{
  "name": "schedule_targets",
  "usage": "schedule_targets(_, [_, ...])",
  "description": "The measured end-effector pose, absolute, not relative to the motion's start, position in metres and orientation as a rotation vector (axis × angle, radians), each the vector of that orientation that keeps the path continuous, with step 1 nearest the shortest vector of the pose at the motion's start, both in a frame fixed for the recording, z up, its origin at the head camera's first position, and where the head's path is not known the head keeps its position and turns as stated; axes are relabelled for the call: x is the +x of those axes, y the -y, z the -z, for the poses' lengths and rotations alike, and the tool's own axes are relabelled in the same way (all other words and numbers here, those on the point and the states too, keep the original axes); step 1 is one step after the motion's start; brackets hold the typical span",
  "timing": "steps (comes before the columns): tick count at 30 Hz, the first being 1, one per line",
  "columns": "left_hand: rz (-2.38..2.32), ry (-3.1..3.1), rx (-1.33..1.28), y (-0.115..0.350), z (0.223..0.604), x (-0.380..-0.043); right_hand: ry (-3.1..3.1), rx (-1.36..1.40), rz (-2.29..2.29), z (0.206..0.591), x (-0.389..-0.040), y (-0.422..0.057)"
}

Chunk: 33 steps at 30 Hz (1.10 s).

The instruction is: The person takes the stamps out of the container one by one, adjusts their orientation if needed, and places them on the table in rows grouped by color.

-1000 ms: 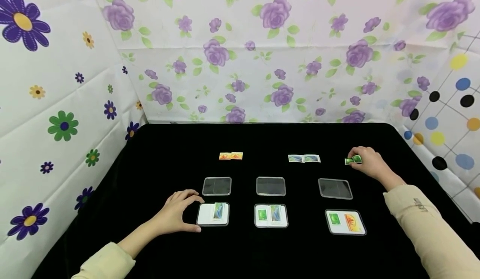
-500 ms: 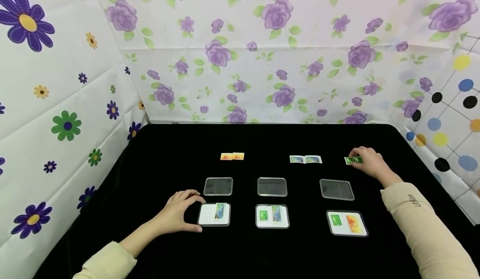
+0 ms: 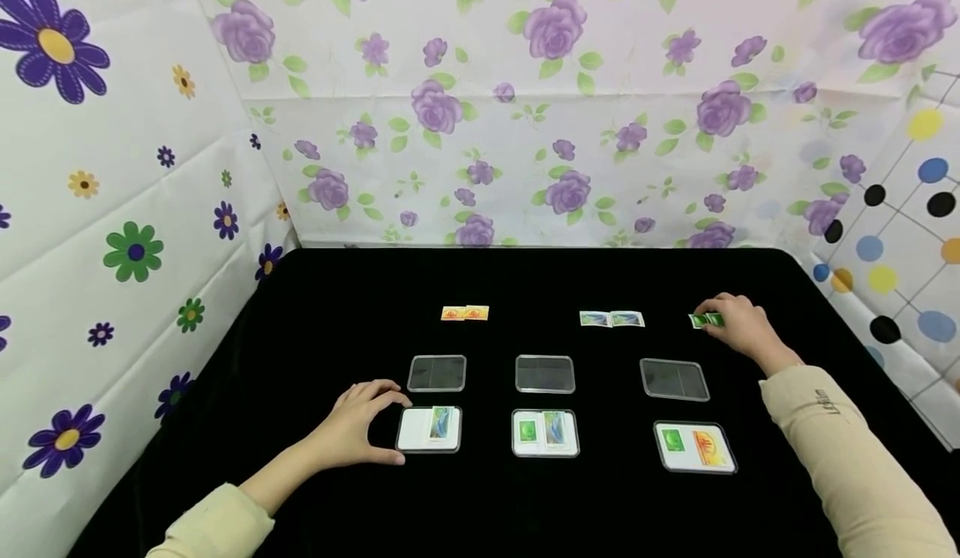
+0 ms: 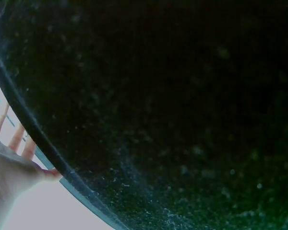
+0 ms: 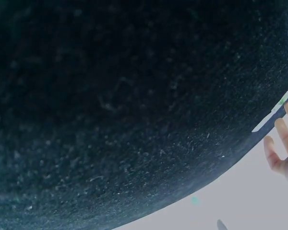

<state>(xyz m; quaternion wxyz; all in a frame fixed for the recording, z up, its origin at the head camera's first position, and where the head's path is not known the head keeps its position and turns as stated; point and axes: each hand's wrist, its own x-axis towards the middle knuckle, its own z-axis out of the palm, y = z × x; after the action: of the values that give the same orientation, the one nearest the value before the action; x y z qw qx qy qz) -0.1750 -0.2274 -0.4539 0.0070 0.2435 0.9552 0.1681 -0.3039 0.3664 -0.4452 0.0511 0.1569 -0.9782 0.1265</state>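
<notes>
Flowered cloth (image 3: 480, 117) walls in a counter (image 3: 480, 508) covered in black, softly napped fabric. At the far right, the right hand (image 3: 738, 325) has bent fingertips on the green stamps (image 3: 698, 321); whether it pinches one, I cannot tell. The left hand (image 3: 358, 426) stands wide, thumb and fingers bracketing the left corners of a rounded case (image 3: 412, 430), its white bed bare beside one blue stamp (image 3: 441, 423). Picking up a green stamp seems the step in hand; next probably calls for separating one thin, papery piece by its edge. Behind the case lies a clear lid (image 3: 437, 374), apparently hard plastic with rounded corners
</notes>
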Motion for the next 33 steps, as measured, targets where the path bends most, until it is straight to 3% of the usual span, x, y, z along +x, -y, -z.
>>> schedule_targets(33, [-0.539,-2.988,0.749,0.2276,0.4542,-0.1743,2.988,0.435,-0.403,0.45,-0.2991,-0.3686])
